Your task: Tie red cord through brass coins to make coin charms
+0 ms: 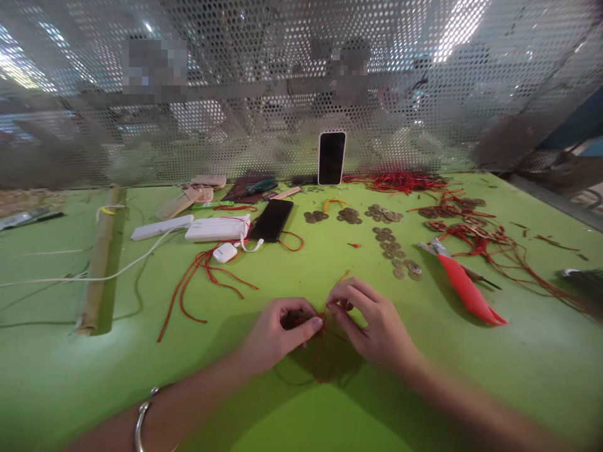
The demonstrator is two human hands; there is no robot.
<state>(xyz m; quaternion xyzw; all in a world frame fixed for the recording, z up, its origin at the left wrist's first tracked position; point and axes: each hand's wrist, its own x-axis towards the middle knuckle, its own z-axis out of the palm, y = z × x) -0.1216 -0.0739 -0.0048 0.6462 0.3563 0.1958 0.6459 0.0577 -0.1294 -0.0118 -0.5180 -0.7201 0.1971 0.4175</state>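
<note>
Bare and close together, the left hand (281, 329) and right hand (377, 319) work over the middle of the near part of the tabletop (301, 270). Each pinches the red cord (323, 317) between thumb and fingers. It lies between the two sets of fingertips, its loops hanging below them; how the strands cross there is too blurred to tell.

Along the tabletop's far edge rises a mesh panel (264, 144). A tube (100, 270) with a yellow band lies on the left side, a pale cable (141, 254) crossing it. Knotted cords (475, 229) spread over the right side, and a red tangle (405, 182) lies near the far edge, short of the far right corner. Nearer the right hand, a red object (466, 289) with a metal tip lies aslant.

Left of centre, beyond the left hand, is a white box (217, 228), with a dark phone (274, 220) flat at its right end. Another phone (332, 158) stands upright at the far edge. Loose cords (191, 276) trail from beside the box toward the near left. A small white case (225, 252) sits just in front of the box. Coins (386, 235) with holes lie in clusters beyond the right hand, and left of them is a red scrap (355, 245).
</note>
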